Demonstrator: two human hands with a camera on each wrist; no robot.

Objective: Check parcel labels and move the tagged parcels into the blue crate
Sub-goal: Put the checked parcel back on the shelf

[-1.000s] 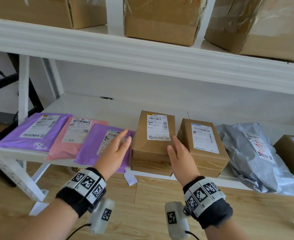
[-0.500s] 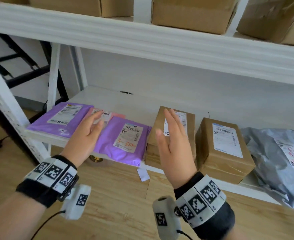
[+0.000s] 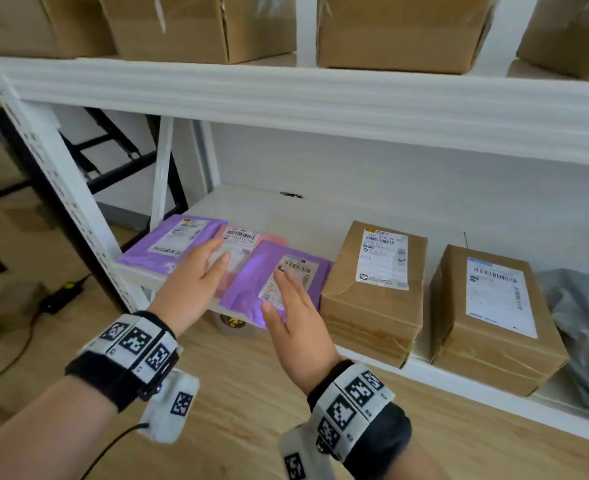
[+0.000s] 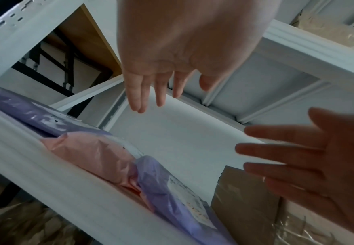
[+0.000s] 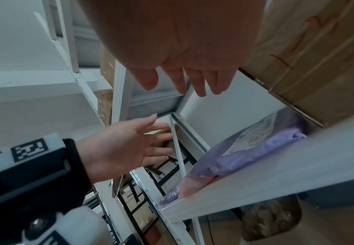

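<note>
On the low white shelf [image 3: 269, 213] lie a purple mailer [image 3: 168, 244], a pink mailer [image 3: 243, 239] and a second purple mailer [image 3: 248, 289], each with a white barcode label. To their right stand two labelled brown boxes [image 3: 376, 306] [image 3: 494, 341]. My left hand [image 3: 210, 261] hovers open over the pink mailer [image 4: 92, 154]. Open too, my right hand [image 3: 286, 296] hovers over the second purple mailer [image 5: 256, 145]. Neither hand holds anything. No blue crate is in view.
A grey poly bag [image 3: 580, 323] lies at the shelf's right end. The upper shelf [image 3: 286, 95] carries several cardboard boxes [image 3: 199, 26]. A white upright post [image 3: 54, 161] stands at the left. A black adapter with cable [image 3: 61, 296] lies on the wooden floor.
Both hands have left the first brown box and moved left, now over the pink and purple mailers. The head view has shifted left with them.
</note>
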